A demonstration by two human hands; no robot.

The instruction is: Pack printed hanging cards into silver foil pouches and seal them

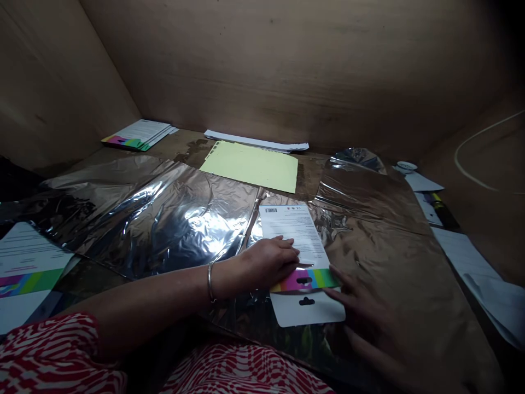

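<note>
The white rectangular printed card (pixel 287 224) lies on shiny transparent plastic film (pixel 164 241), in front of the person, and at its top it bears a barcode, small round red signs and what looks like the CE mark; the lines of grey text below are too small for reading. Near its lower end runs a rainbow band of yellow, magenta, blue and green with a dark hanging slot, and beyond this band a plain white flap (pixel 309 311) with a similar slot points toward the person. The left hand (pixel 268 260), above a silver metal bracelet (pixel 211 282), rests over the left part of the card with its fingers close together and bent; its thumb is hidden, so I cannot tell whether it pinches. The right hand (pixel 361 306) is blurred, its thumb and forefinger apart at the right edge of the band. A similar card (pixel 30 254) lies at the far left, and a stack of white rainbow-banded cards (pixel 139 134) stands in the back left corner. Beyond the card, a pale yellow-green paper sheet (pixel 252 167) lies near the brown wooden back wall (pixel 266 65). Rightward, a wide stretch of film reaches toward white papers (pixel 467 254) along the side.
</note>
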